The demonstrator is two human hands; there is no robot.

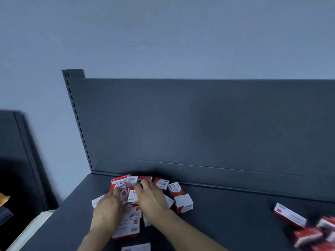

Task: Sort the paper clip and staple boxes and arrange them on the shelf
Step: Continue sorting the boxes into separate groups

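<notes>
A jumbled pile of small red-and-white boxes [178,195] lies on the dark grey shelf [226,220] near its back left corner. Both my hands are in the pile. My left hand [108,207] rests on the left side of the heap, fingers reaching forward over the boxes. My right hand [151,198] lies on the middle of the heap with its fingers bent over a box at the back. The image is blurred, so I cannot tell whether either hand grips a box. A flatter box [127,228] lies between my forearms.
More red-and-white boxes [290,217] lie in a second group at the shelf's right edge. The shelf's upright back panel [199,124] rises behind the pile, with a slotted post [76,115] at its left. A dark unit [18,151] stands to the left.
</notes>
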